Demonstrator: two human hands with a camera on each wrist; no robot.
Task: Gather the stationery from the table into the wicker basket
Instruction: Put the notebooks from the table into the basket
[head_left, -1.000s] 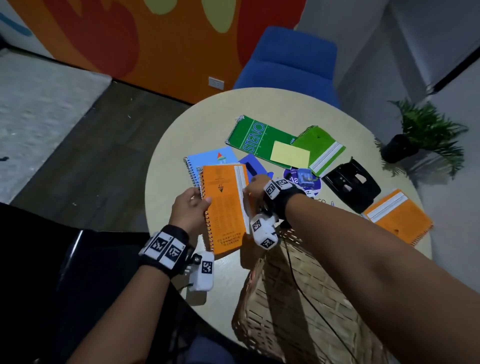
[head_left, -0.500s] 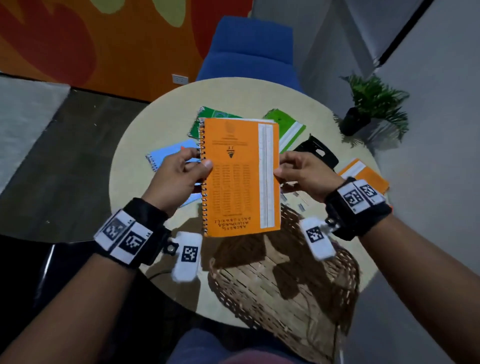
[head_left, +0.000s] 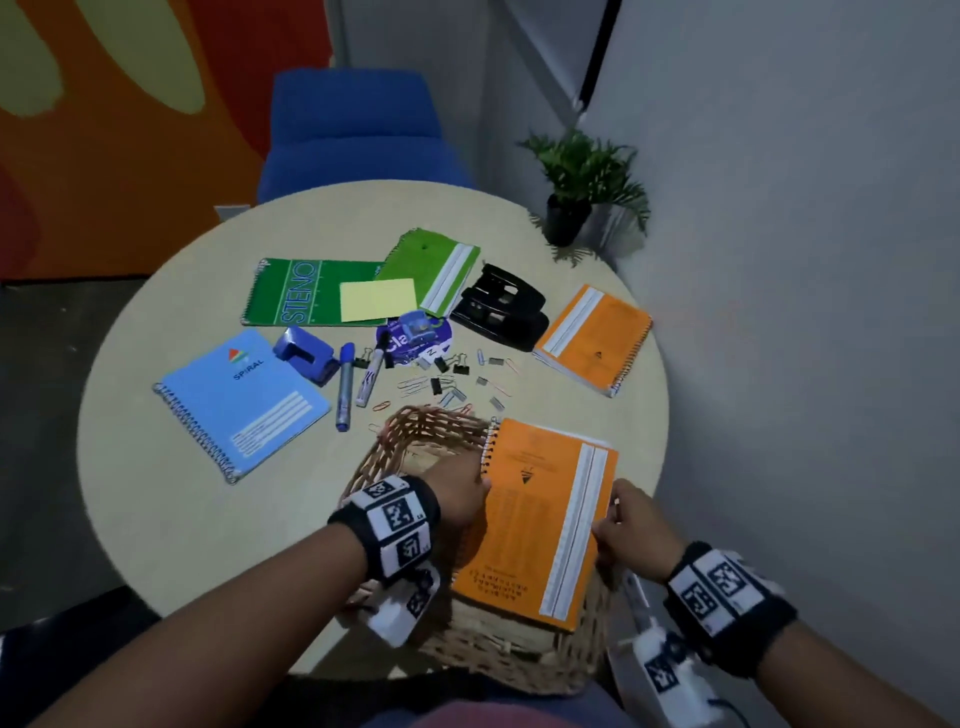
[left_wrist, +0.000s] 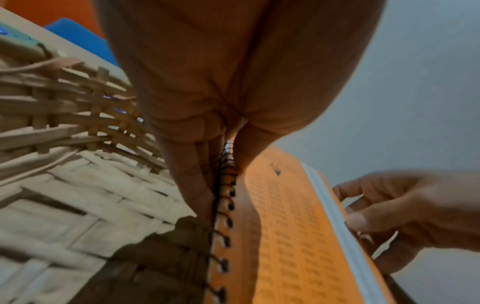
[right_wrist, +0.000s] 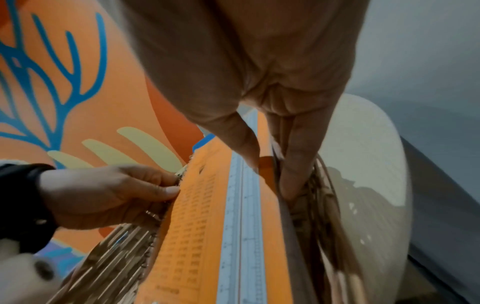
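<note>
An orange spiral notebook (head_left: 540, 525) lies tilted across the right half of the wicker basket (head_left: 415, 431) at the table's near edge, its lower end inside the rim. My left hand (head_left: 480, 480) pinches its spiral edge, thumb on the cover. My right hand (head_left: 608, 525) pinches the opposite edge by the white stripe. The left wrist view shows my left hand (left_wrist: 223, 181) around the wire coil of the notebook (left_wrist: 285, 236), beside the basket's woven wall (left_wrist: 64, 144). The right wrist view shows my right hand (right_wrist: 270, 174) clamping the notebook (right_wrist: 197, 226).
On the round table (head_left: 156, 493) lie a blue spiral notebook (head_left: 241, 400), green steno pad (head_left: 306, 291), light green notebook (head_left: 436, 265), yellow sticky pad (head_left: 378, 299), black hole punch (head_left: 501, 306), second orange notebook (head_left: 592, 338), markers (head_left: 344, 387) and several clips (head_left: 457, 379).
Both hands lifted the orange notebook off the table, carried it toward me and to the right, and lowered it onto the basket. My head view has turned toward the basket.
</note>
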